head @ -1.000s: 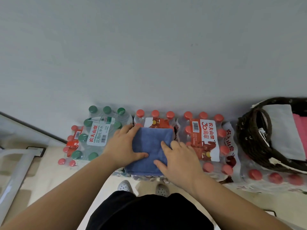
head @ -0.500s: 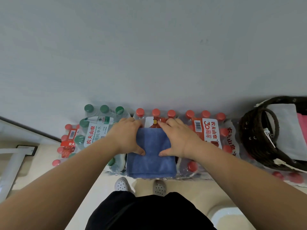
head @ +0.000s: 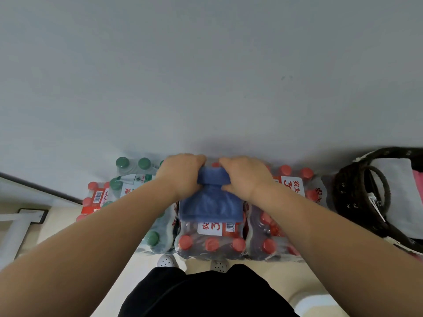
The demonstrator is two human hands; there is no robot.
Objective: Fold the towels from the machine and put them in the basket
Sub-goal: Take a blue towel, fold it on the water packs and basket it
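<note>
Holds far end of towel (head: 210, 204) in clamped grips, left hand (head: 180, 177) and right hand (head: 245, 177); bunched, so risks unfolding on lifting toward basket (head: 343, 193).

Blue towel (head: 210, 202), red and green bottle caps (head: 185, 242), a dark, perhaps brown, basket (head: 350, 193).

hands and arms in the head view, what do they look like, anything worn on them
The left hand and right hand wear no gloves; no watch or bracelet shows at either wrist. The left forearm and right forearm are sleeveless right to the picture's edge. Rings cannot be ruled out, as much of each hand is hidden.
</note>
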